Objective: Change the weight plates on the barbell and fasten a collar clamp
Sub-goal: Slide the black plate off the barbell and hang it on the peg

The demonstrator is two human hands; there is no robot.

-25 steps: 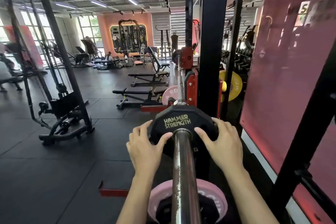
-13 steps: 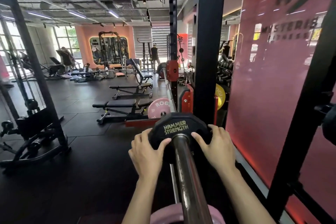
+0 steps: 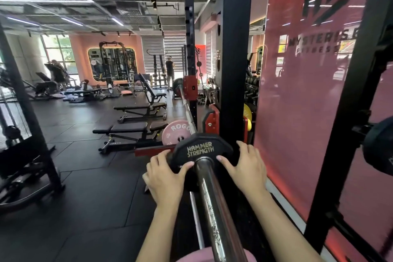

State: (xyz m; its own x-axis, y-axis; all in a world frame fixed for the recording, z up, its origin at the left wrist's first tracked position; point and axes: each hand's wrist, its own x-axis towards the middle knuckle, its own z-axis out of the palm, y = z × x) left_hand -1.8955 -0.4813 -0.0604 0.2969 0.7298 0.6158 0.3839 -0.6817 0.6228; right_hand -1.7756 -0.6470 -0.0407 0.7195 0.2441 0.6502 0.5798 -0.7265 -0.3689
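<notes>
The left hand (image 3: 164, 175) grips the left edge of a black weight plate (image 3: 202, 150), with the thumb laid across the plate's face and the other fingers curled around the rim. The right hand (image 3: 245, 168) holds the right edge of the same plate in a similar way, the thumb pointing toward the middle and the fingers wrapped behind the rim. The plate carries the words "HAMMER STRENGTH" in yellow letters, and it sits on the steel sleeve of the barbell (image 3: 212, 208), which runs from the bottom of the view up through the plate's hole. Just behind the plate stands a black upright of the rack (image 3: 236, 49) with a red bar holder (image 3: 211, 120) on it. A pink plate (image 3: 177, 133) stands on the floor near the rack, to the left of the barbell. Farther away, flat benches (image 3: 129, 128) rest on the dark rubber floor (image 3: 89, 187). At the bottom edge, part of another pink plate (image 3: 195, 256) shows under the sleeve.
</notes>
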